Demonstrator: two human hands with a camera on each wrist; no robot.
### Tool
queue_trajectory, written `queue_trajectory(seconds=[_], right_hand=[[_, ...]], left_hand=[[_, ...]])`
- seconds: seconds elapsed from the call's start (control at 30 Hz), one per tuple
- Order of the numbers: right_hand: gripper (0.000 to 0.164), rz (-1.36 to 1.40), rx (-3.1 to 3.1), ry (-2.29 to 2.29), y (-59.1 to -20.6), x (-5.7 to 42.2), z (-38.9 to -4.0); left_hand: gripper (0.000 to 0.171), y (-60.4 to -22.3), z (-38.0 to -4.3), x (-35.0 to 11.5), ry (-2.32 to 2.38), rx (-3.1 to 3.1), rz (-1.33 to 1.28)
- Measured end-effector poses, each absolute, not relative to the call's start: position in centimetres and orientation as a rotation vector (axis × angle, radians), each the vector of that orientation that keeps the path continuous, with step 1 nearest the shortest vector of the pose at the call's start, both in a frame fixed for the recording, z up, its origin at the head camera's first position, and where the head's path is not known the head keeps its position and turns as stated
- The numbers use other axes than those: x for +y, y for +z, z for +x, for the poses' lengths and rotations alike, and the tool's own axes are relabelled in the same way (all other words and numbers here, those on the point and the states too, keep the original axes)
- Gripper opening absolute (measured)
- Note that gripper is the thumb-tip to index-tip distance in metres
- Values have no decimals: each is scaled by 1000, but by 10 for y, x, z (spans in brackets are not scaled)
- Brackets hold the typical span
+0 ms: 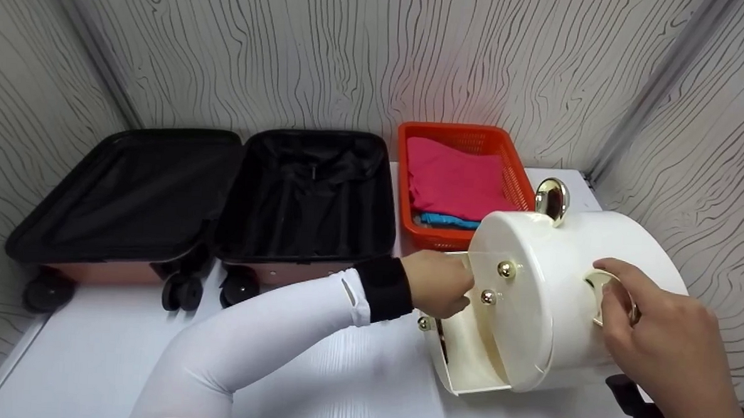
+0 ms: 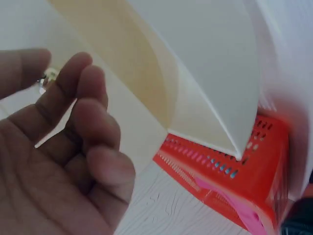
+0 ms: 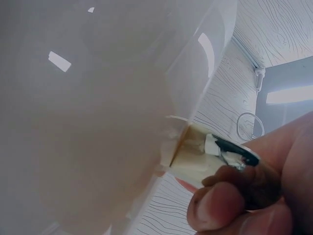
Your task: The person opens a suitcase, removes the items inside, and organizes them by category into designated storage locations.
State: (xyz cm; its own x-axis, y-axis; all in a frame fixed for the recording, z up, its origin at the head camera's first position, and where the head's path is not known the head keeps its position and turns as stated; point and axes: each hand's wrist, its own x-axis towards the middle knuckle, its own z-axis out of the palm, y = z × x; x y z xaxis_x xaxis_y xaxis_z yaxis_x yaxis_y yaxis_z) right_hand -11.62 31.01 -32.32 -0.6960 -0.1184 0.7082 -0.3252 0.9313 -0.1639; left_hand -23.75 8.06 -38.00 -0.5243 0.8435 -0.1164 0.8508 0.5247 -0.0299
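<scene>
A white, round-sided storage box (image 1: 582, 293) with gold knobs stands at the right in the head view. My right hand (image 1: 668, 335) grips the shiny gold handle (image 3: 225, 164) on its side, fingers curled behind it. At the box's left end a white drawer (image 1: 475, 364) is pulled out. My left hand (image 1: 439, 284) is over that drawer, its fingers loosely bent. In the left wrist view a gold knob (image 2: 49, 78) shows behind the gap between thumb and index finger, and nothing is seen in the palm.
An orange-red basket (image 1: 412, 233) behind the box holds folded pink cloth (image 1: 455, 178) and blue cloth (image 1: 450, 221). To the left lies an opened suitcase (image 1: 309, 212) with black lining and wheels. Patterned panels (image 1: 328, 56) enclose the white table (image 1: 364, 384).
</scene>
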Motion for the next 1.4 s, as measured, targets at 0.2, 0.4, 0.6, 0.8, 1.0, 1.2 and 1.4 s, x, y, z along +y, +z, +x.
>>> queue_trajectory(seconds=[0.2,0.4,0.6,0.8,1.0,1.2,1.4], right_hand=[[26,330,-2334,347,-324,310,-117],[26,317,-2337,347,-323,311,-117],[25,316,-2353,360,-321,312,-116],[26,313,-2356,354,-322,312,-116],[26,328,-2349,337,-322,311,-116],[27,324,-2358,343,-322,311,-115],[27,330,-2357,350,-322,312,-115]], left_hand=[[21,-381,-233,53,-171,2642,1397],[25,-402,-220,34,-232,2598,1338],[29,-432,-215,30,-81,2677,1306],[26,-450,-217,31,39,2756,1319],[30,-459,-218,39,130,2804,1299],[32,-463,-221,54,171,2800,1323],[28,-465,-223,67,168,2793,1335]])
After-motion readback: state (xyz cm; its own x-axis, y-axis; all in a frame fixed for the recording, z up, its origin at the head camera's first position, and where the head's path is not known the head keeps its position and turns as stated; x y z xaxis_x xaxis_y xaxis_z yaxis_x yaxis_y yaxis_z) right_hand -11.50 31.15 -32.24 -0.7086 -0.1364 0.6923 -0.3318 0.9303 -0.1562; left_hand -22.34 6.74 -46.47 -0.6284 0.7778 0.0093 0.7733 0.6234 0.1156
